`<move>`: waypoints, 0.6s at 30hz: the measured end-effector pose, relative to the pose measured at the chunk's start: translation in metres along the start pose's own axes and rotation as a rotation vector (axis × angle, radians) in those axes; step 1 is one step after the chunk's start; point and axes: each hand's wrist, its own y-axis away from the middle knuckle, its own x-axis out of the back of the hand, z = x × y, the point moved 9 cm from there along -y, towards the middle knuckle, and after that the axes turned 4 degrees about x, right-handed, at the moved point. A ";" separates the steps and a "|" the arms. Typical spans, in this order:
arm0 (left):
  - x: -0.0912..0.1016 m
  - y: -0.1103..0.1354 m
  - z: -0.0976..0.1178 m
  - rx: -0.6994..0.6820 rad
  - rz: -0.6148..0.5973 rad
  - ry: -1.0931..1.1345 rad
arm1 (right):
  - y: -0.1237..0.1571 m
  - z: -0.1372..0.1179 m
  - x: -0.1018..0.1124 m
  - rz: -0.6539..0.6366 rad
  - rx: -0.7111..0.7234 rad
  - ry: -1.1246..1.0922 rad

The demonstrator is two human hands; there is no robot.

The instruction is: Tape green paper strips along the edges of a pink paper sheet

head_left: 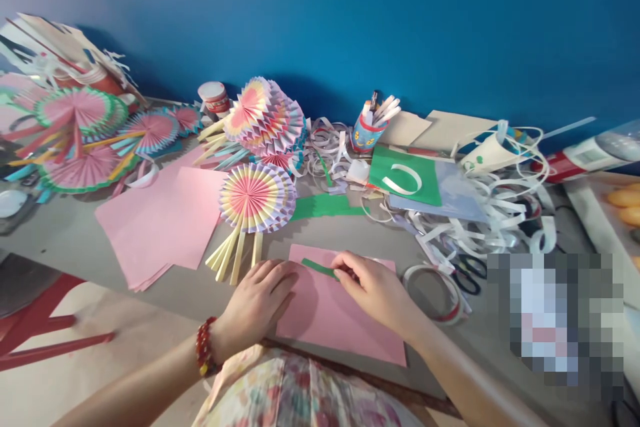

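A sheet of pink paper lies on the table in front of me, a little askew. A short green paper strip rests near its top edge. Thumb and fingers of my right hand are closed in a pinch on the strip's right end. My left hand lies over the left edge of the pink sheet, its fingers stretched out and holding nothing. Just beyond that hand sit round pleated paper fans with pale yellow sticks.
More pink sheets lie to the left, near other folded fans. A tape roll and black-handled scissors lie at right, by curled white strips. Behind stand a pen cup and green sheets.
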 end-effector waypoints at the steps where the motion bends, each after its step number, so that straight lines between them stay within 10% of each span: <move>1: 0.000 -0.001 0.000 -0.001 -0.001 -0.006 | -0.001 -0.001 0.000 -0.003 -0.003 -0.011; 18: 0.008 0.000 -0.016 0.075 0.122 0.118 | -0.024 0.000 0.002 0.039 -0.056 -0.235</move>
